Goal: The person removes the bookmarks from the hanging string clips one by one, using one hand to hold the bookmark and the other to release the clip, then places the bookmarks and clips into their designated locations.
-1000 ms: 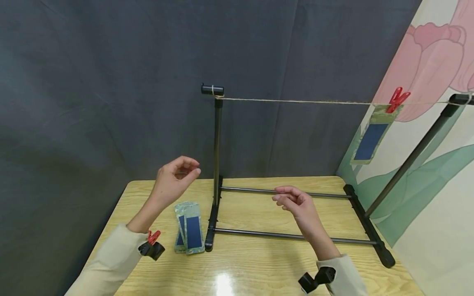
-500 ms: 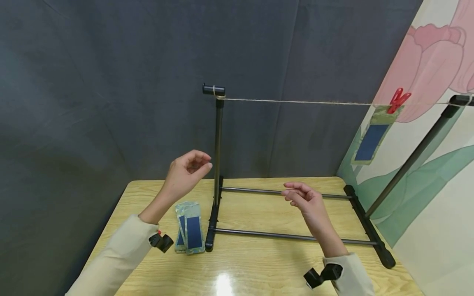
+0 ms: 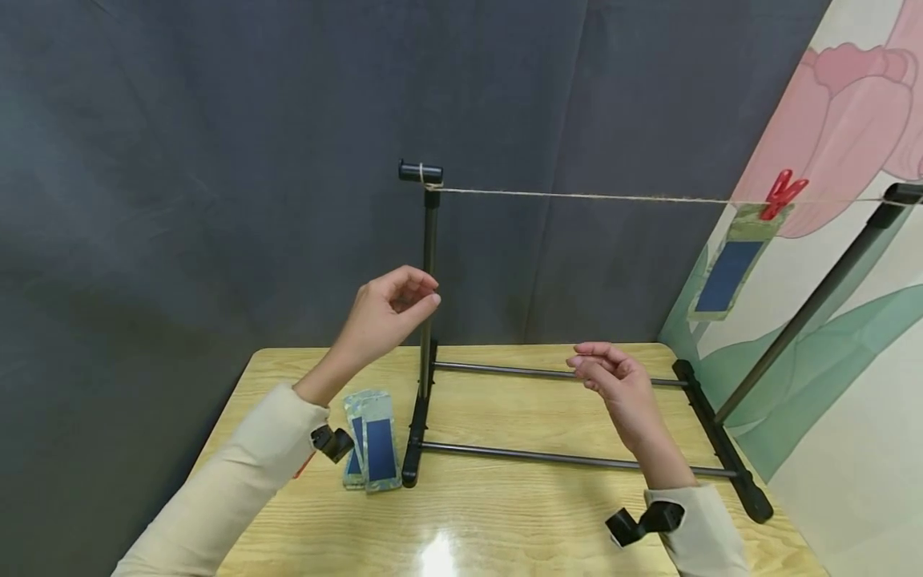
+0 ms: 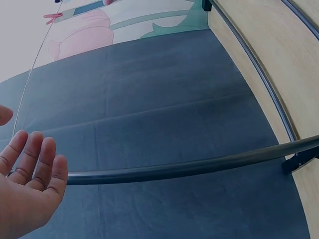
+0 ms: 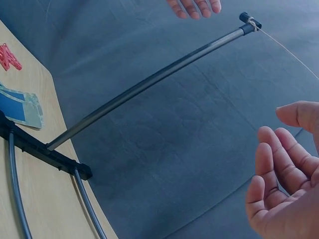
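Observation:
My left hand (image 3: 385, 316) is raised in front of the rack's left post (image 3: 429, 248), its fingers loosely bent, thumb apart, holding nothing. Over the rack's base, my right hand (image 3: 620, 393) hangs in the air with relaxed fingers and nothing between them. A flat green-patterned piece (image 3: 730, 276) with a blue panel hangs at the string's right end under a red clothespin (image 3: 782, 195). Two similar flat pieces (image 3: 380, 449) lie overlapped on the table left of the rack. Red clothespins (image 5: 9, 57) lie beyond them in the right wrist view, mostly hidden by my left arm in the head view.
A string (image 3: 577, 195) runs between the tops of the black rack's posts, above both hands. The rack's feet and two bars (image 3: 534, 456) stand on the wooden table (image 3: 490, 521). Behind is a dark curtain (image 3: 288, 160), with a painted wall (image 3: 858, 353) at right.
My left hand has moved up and to the right, up to the left post. The right hand has drifted right and slightly up. The hanging piece and table pieces stay put.

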`<move>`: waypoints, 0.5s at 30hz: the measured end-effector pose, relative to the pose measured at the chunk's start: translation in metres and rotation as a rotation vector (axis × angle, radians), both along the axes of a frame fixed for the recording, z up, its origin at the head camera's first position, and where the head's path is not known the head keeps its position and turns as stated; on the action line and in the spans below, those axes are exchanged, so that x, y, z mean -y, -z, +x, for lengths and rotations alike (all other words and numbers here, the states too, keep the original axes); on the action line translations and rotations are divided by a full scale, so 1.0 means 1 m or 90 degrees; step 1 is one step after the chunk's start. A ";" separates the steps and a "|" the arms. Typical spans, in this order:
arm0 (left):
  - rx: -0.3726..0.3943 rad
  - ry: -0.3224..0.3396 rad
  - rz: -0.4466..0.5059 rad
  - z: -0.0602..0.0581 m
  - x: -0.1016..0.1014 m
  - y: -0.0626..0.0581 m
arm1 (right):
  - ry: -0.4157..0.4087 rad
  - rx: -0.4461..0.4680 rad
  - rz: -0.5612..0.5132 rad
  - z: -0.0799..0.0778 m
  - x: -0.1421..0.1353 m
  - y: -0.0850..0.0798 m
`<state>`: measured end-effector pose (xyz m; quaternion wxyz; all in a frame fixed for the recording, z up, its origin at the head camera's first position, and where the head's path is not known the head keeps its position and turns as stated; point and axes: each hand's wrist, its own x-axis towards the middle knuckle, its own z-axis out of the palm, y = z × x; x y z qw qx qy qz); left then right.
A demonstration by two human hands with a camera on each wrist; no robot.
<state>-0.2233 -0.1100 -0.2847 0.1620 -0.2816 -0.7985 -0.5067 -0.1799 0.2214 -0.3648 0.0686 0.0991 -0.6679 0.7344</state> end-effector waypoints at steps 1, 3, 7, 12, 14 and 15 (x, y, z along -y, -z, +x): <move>0.000 0.004 -0.002 -0.001 -0.002 -0.002 | 0.001 0.002 -0.002 0.000 -0.002 -0.001; 0.000 0.012 -0.007 -0.004 -0.005 -0.005 | 0.003 0.006 -0.007 0.000 -0.006 -0.003; -0.007 0.026 -0.014 -0.009 -0.011 -0.012 | 0.004 0.015 -0.006 0.000 -0.014 -0.007; -0.027 0.040 -0.023 -0.014 -0.018 -0.020 | -0.003 0.018 -0.014 0.000 -0.022 -0.012; -0.032 0.044 -0.028 -0.015 -0.021 -0.023 | -0.006 0.014 -0.023 -0.001 -0.024 -0.015; -0.035 0.046 -0.030 -0.016 -0.023 -0.024 | -0.007 0.012 -0.026 -0.001 -0.025 -0.016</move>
